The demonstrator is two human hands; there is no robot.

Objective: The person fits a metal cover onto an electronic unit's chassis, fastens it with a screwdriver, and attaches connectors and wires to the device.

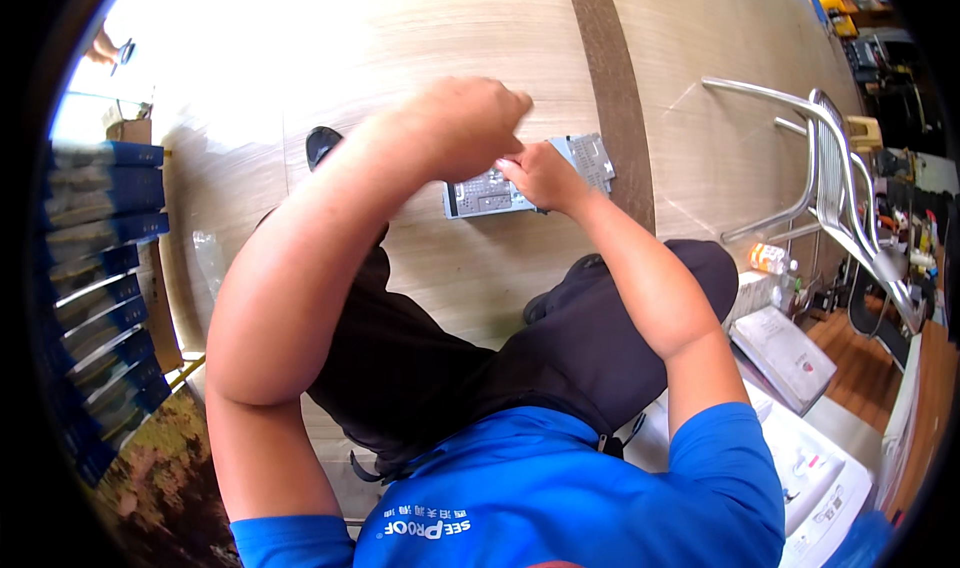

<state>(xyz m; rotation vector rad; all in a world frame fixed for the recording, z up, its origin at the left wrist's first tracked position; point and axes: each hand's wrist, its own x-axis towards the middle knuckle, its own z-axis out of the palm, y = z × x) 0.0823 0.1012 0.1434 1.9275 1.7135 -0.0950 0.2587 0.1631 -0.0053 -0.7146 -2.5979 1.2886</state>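
On the floor ahead of my legs lies a flat, light blue-grey case (483,196) with patterned grey panels and a dark strip at its left end. My left hand (470,126) is raised over it, slightly blurred, with its fingers curled in. Just below and to the right, my right hand (548,178) is closed above the middle of the case, its fingertips beside the left hand's. Whatever sits between the fingers is hidden. The case's middle is covered by my right hand, while its right end (596,154) shows past it.
A metal-framed chair (828,158) stands to the right, near an orange-labelled bottle (768,258) and a white box (785,356). Stacked blue boxes (105,198) rise along the left. Another person's hand (103,48) shows at the far left. A dark stripe (610,48) crosses the floor.
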